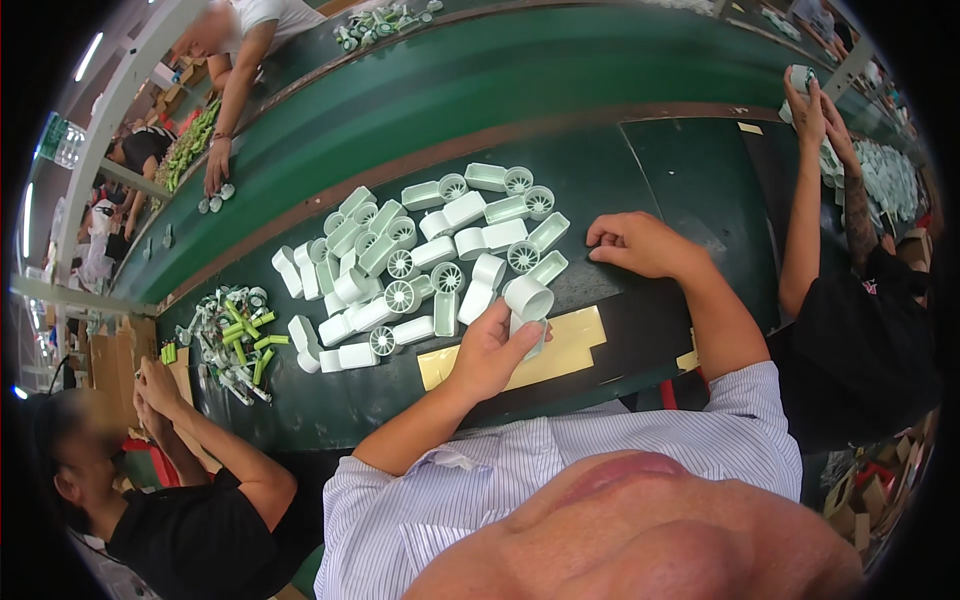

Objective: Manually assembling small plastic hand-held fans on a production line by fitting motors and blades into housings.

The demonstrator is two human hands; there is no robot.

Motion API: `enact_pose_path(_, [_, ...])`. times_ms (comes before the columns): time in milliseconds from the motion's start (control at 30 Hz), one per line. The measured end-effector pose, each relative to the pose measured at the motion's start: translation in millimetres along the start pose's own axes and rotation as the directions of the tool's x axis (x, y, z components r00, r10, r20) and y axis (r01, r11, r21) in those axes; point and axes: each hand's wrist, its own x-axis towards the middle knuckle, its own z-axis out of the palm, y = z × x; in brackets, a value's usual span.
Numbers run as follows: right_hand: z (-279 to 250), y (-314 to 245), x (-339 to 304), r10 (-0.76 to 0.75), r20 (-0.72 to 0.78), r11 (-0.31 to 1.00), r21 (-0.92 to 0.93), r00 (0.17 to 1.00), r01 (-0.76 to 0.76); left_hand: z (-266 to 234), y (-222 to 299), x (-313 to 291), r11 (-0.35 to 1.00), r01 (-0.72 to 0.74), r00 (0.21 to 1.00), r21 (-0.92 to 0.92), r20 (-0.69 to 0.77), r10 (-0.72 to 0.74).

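Observation:
My left hand (487, 352) is closed around a pale green plastic housing (529, 298), with its round cup end up and toward the right. Its lower part is partly covered by my fingers and thumb. To the right, my right hand (640, 243) rests over the dark green table, its fingers loosely bent and nothing visible in them. Between and beyond my hands lies a spread of similar pale green housings (465, 210), each with a round end and a box-shaped body. Some show a spoked wheel-like face (401, 297).
A yellow sheet (565, 345) on a black strip lies before me. Left is a heap of bright green and white small parts (240, 335). A green conveyor belt (520, 75) runs behind the table. Co-workers sit at left (200, 530) and right (860, 340); another reaches over the belt (235, 95).

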Motion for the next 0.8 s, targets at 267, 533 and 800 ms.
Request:
enact_pose_path(267, [-0.9,-3.1,1.1,0.026,0.015,1.0,-0.008,1.0,-0.026,-0.1,1.3,-0.3,1.0,0.012,1.0,-0.017,-0.013,-0.013])
enact_pose_path(533, [0.2,-3.0,1.1,0.015,0.005,1.0,-0.003,1.0,-0.015,-0.7,0.3,-0.5,1.0,0.008,1.0,-0.004,-0.003,-0.008])
enact_pose_path(800, [0.9,-3.1,2.5,0.033,0.021,0.999,0.015,0.999,-0.033,0.7,3.9,0.4,0.999,0.013,1.0,-0.042,0.0,-0.013])
